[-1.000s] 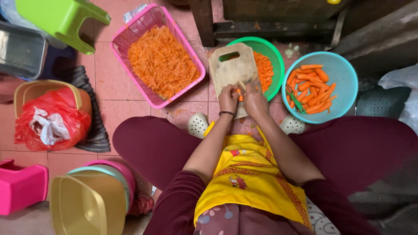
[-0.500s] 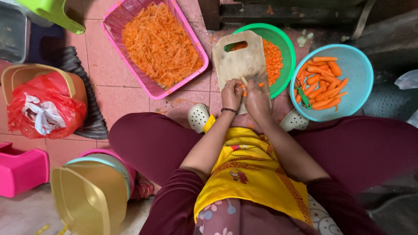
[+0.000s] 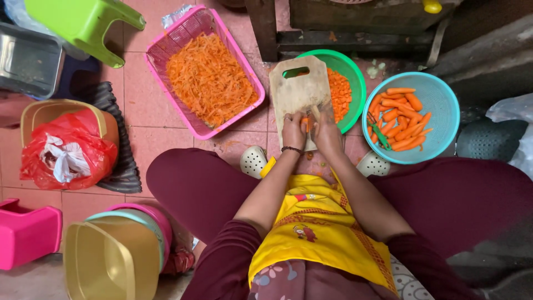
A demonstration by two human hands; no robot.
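The left hand (image 3: 293, 129) rests on the near end of a wooden cutting board (image 3: 297, 91), its fingers curled around a small piece of carrot (image 3: 305, 123) that it pins to the wood. The right hand (image 3: 327, 133) sits just beside it, touching the same carrot piece from the other side; its fingers are closed as if around a handle, and a thin blade seems to rise from it near the carrot, but it is too small to tell for sure. A dark bracelet circles the left wrist.

The cutting board lies partly over a green bowl (image 3: 355, 78) that holds chopped carrot bits, visible at the board's right edge. To the right of that stands a light blue strainer (image 3: 444, 100) filled with whole peeled carrots. To the left of the board, a pink basket (image 3: 183, 39) is piled with shredded carrot.

The person sits low on a pink tiled floor, knees spread wide, wearing dark red clothes and a yellow apron (image 3: 316, 222). Two pale clogs peek out beside the board's near end.

Farther left are a red plastic bag (image 3: 66, 150) inside a tan tub, a green stool (image 3: 83, 22), a pink stool (image 3: 25, 233), and a stack of tubs (image 3: 111, 255) near the left knee.
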